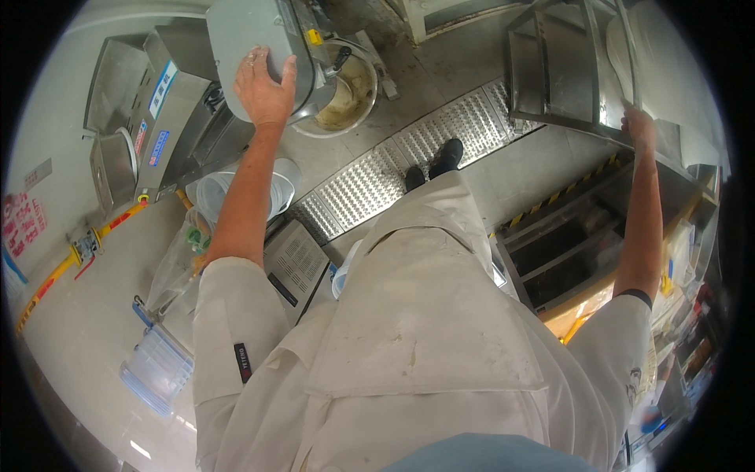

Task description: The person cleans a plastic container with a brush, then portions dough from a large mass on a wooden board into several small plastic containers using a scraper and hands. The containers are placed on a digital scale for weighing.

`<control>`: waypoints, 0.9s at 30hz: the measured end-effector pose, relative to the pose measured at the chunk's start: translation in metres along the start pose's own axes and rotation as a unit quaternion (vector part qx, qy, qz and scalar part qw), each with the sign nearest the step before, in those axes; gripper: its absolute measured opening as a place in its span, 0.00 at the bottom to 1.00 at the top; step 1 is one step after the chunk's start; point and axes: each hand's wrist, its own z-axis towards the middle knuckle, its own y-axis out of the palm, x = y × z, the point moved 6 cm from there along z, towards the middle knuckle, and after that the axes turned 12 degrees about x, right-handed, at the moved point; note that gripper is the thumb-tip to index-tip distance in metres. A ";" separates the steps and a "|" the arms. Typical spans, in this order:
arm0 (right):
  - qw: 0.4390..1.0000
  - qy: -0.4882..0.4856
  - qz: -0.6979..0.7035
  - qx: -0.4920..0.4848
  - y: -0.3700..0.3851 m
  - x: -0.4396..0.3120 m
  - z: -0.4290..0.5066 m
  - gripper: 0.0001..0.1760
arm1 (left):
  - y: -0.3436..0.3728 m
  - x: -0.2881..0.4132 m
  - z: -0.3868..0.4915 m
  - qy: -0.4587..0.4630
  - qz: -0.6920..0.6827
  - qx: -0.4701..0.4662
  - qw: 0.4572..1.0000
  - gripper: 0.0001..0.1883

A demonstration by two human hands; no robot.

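My left hand (263,88) lies with spread fingers on the grey top housing of a floor-standing dough mixer (233,23). Pale residue coats its fingertips. Beside the housing is the mixer's round metal bowl (370,97), with a pale, dough-like mass (348,106) inside. A black-knobbed lever (341,58) stands out over the bowl. On the far right, my right hand (639,127) is closed around a thin metal rim (633,65) at the edge of stainless-steel equipment (566,65). My fingers hide part of their contact with the rim.
A perforated metal drain cover (360,186) crosses the floor under my shoes (448,154). Stainless-steel machinery (177,112), clear plastic tubs (215,194) and a yellow pipe (53,283) are on the left. A dark-shelved rack (560,248) with yellow-black edge tape (554,192) stands right.
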 end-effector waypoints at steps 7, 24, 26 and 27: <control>1.000 -0.008 -0.025 0.006 -0.001 0.000 0.002 0.38 | -0.003 0.003 0.001 0.006 0.018 0.009 1.000 0.29; 1.000 0.007 -0.017 0.008 0.002 0.007 0.007 0.37 | -0.002 0.003 0.001 -0.004 0.013 -0.007 1.000 0.31; 1.000 -0.010 0.008 -0.003 0.002 0.004 0.005 0.37 | -0.002 0.003 0.001 -0.008 0.014 -0.007 1.000 0.31; 1.000 0.009 0.018 -0.006 0.002 0.005 0.004 0.37 | -0.002 0.003 0.001 -0.011 0.013 -0.007 1.000 0.31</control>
